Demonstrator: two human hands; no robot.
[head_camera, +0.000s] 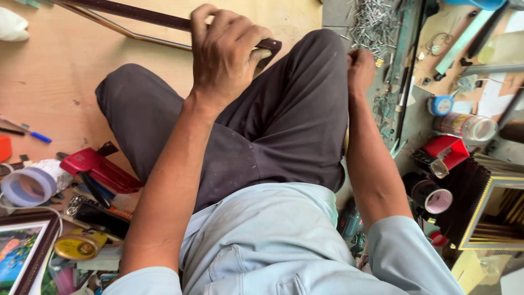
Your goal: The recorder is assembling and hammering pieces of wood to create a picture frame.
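I sit on a wooden floor with my legs in dark trousers. My left hand (224, 52) grips the corner of a dark brown picture frame (136, 17) that lies across the floor beyond my knee. My right hand (360, 68) is closed into a loose fist beside my right thigh, close to a heap of small nails (374, 24); whether it pinches anything is hidden.
At left lie a red stapler (98, 169), tape rolls (30, 186), a tape measure (79, 247) and a framed picture (22, 248). At right are a blue tape roll (441, 105), a clear jar (468, 127), a pink tape roll (434, 198) and gold-edged frames (486, 213).
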